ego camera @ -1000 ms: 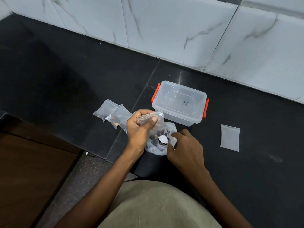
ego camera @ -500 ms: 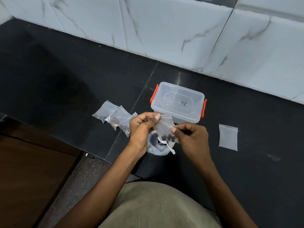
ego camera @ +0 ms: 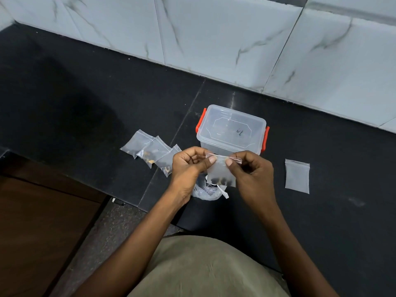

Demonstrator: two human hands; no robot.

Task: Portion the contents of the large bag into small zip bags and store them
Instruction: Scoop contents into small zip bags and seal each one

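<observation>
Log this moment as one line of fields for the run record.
stage: sealing | hands: left hand and right hand pinch small clear zip bag top | lidded clear plastic box with orange clips: behind | large crumpled bag: below

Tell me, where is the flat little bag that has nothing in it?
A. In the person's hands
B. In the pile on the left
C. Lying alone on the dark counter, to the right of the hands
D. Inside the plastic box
C. The empty zip bag lies flat and alone on the counter, right of the right hand; the box has its lid on.
</observation>
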